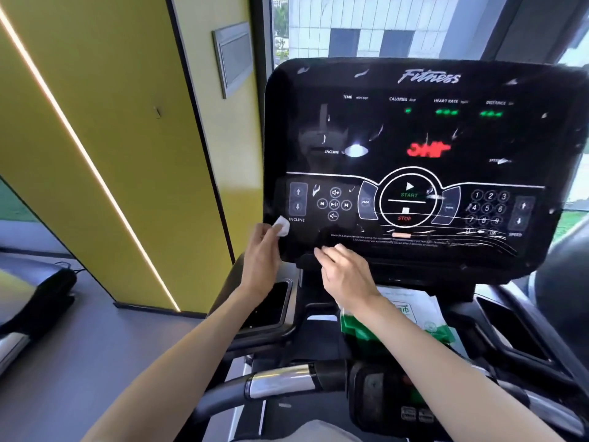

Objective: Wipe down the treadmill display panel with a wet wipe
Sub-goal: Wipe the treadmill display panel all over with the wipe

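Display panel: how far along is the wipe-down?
Done: a wet wipe is out of the pack, which lies below the panel. In hand: the left hand holds the wipe at the lower left corner of the display panel, by the INCLINE label; the right hand rests on the bottom edge. Left: streaks along the lower right and flecks higher up, so most looks unwiped.

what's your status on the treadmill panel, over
Left hand pinches wet wipe at display panel, lower left corner. Right hand open, fingers at its bottom edge. Wipes pack lies below, nothing blocking.
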The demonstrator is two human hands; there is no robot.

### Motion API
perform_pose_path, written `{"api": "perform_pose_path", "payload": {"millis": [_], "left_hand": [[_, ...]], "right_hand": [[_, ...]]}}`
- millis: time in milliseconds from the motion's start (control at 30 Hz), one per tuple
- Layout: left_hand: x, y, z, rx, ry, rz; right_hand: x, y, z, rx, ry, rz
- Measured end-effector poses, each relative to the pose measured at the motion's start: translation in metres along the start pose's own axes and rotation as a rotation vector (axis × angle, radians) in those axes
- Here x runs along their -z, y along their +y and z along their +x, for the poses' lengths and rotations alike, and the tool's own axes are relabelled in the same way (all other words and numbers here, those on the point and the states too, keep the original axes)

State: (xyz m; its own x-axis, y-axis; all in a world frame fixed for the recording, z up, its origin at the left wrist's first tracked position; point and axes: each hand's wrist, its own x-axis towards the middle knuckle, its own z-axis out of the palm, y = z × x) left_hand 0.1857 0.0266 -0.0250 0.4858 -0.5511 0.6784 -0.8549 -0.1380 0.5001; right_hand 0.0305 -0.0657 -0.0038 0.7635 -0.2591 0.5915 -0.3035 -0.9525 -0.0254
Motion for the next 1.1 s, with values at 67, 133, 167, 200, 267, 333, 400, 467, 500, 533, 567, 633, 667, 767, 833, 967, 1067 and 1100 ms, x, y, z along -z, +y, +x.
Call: {"api": "perform_pose_path", "payload": {"millis": [67,133,167,200,267,333,400,467,500,533,567,633,667,767,833,967,1067,1100], "left_hand": [[0.001,0.009,0.026,0.027,0.095,-0.029],[0.003,0.016,0.055,0.024,0.170,-0.039],[0.005,0.020,0.069,0.012,0.195,-0.033],[0.006,0.024,0.083,0.002,0.220,-0.022],[0.009,0.033,0.110,0.000,0.272,-0.012],[0.012,0.042,0.137,0.028,0.301,-0.024],[0.015,0.052,0.163,0.053,0.316,-0.041],[0.020,0.061,0.188,0.065,0.329,-0.060],[0.023,0.064,0.201,0.068,0.338,-0.067],[0.024,0.066,0.212,0.072,0.348,-0.062],[0.024,0.067,0.223,0.086,0.361,-0.050],[0.021,0.072,0.239,0.169,0.414,-0.034],[0.018,0.077,0.241,0.203,0.439,-0.014],[0.010,0.094,0.231,-0.032,0.385,0.139],[0.012,0.084,0.228,-0.222,0.311,0.226],[0.015,0.084,0.233,0.025,0.428,0.125],[0.002,0.100,0.230,-0.222,0.300,0.236],[0.002,0.097,0.233,-0.254,0.290,0.252]], "right_hand": [[0.005,0.003,0.004,0.035,-0.040,0.002],[0.013,0.005,0.014,0.098,-0.090,-0.026],[0.017,0.007,0.022,0.133,-0.098,-0.049],[0.023,0.009,0.031,0.155,-0.091,-0.064],[0.035,0.014,0.051,0.140,-0.034,-0.075],[0.047,0.020,0.069,0.094,0.034,-0.090],[0.059,0.029,0.087,0.067,0.040,-0.102],[0.071,0.040,0.105,0.037,0.000,-0.129],[0.076,0.046,0.114,0.021,0.000,-0.145],[0.080,0.052,0.124,0.002,0.014,-0.152],[0.084,0.056,0.133,-0.019,0.036,-0.159],[0.091,0.063,0.151,-0.047,0.059,-0.177],[0.092,0.067,0.158,-0.050,0.052,-0.194],[0.091,0.077,0.168,-0.061,-0.002,-0.237],[0.087,0.080,0.168,-0.047,-0.036,-0.269],[0.080,0.079,0.167,-0.051,-0.002,-0.239],[0.080,0.080,0.166,-0.038,0.018,-0.212],[0.081,0.082,0.166,-0.029,0.021,-0.204]]}}
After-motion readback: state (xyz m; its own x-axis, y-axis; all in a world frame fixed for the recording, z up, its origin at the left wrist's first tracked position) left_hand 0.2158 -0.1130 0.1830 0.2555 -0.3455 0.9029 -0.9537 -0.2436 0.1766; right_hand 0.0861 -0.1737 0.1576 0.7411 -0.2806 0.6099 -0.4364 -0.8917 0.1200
